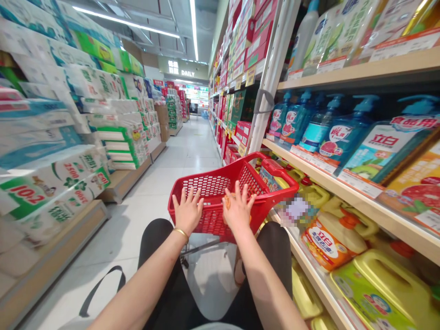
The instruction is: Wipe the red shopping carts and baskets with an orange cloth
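Note:
A red plastic shopping cart (212,221) with perforated walls stands close in front of my knees, its handle at the right end beside the shelf. My left hand (186,211) is held over the cart's near side, palm down and fingers spread, with a gold bracelet on the wrist. To its right, my right hand (238,210) is also stretched out with its fingers apart. Behind the right hand shows a bit of something orange, mostly hidden; whether the hand touches it I cannot tell. Neither hand grips anything visible.
On the right, shelves hold blue pump bottles (338,137) and, lower down, yellow jugs (335,240). Stacked tissue packs (55,192) line the left side. A tiled aisle (192,137) runs ahead. A bag strap (103,288) lies at lower left.

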`<state>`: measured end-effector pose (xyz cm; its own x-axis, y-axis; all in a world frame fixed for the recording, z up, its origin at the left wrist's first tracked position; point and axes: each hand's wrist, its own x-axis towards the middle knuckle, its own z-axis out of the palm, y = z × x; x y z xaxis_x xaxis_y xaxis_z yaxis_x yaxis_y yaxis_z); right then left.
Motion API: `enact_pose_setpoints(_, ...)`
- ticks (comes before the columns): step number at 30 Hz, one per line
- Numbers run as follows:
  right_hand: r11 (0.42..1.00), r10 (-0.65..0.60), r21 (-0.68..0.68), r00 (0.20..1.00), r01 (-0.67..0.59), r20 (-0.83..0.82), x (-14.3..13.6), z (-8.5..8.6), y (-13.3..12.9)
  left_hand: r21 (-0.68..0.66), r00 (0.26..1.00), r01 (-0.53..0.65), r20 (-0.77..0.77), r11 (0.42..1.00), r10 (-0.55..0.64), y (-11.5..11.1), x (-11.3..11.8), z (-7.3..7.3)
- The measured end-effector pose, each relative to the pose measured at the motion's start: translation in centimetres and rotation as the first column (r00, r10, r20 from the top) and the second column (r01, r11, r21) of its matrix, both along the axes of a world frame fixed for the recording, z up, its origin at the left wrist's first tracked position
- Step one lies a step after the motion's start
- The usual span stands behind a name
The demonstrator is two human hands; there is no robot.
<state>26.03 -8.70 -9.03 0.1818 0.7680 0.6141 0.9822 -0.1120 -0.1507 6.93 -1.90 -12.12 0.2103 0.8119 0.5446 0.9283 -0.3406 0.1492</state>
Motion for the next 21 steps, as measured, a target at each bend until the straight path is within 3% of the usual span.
enact_pose_setpoints(3,0.973,-0.213,0.085,0.977,0.214,-0.025,5.2,1.5,-1.3,-0.001,1.000,-0.001,0.018,1.000,0.001,-0.1,0.1,-0.1)
enact_pose_setpoints(6,0.948,-0.289,0.121,0.956,0.293,-0.053,6.5,1.9,-1.6,-0.015,0.999,-0.021,0.049,1.000,0.021,-0.1,0.5,0.1)
enact_pose_setpoints(9,0.987,-0.146,0.062,0.989,0.147,-0.016,2.7,0.7,-0.5,-0.024,0.999,0.017,0.043,1.000,-0.016,-0.4,1.9,0.7)
enact_pose_setpoints(11,1.000,-0.008,0.005,1.000,0.008,0.015,0.0,0.0,0.2,-0.025,0.995,0.103,0.020,0.994,-0.103,-0.9,3.3,1.0)
enact_pose_setpoints(13,0.998,0.055,-0.027,0.998,-0.054,0.035,-0.6,-0.1,0.4,-0.030,0.988,0.151,0.014,0.988,-0.151,-1.3,4.7,1.3)
enact_pose_setpoints(15,1.000,-0.002,-0.010,0.999,0.003,0.043,1.4,0.6,-0.2,-0.027,0.988,0.152,0.031,0.988,-0.151,-1.7,5.6,1.3)
enact_pose_setpoints(19,0.961,-0.257,0.113,0.966,0.254,0.013,8.2,3.1,-2.1,-0.010,0.984,0.166,0.071,0.986,-0.165,-2.0,5.9,1.1)
enact_pose_setpoints(21,0.943,-0.303,0.140,0.953,0.302,-0.013,9.2,3.5,-2.4,-0.014,0.983,0.167,0.083,0.986,-0.165,-2.0,5.7,1.1)
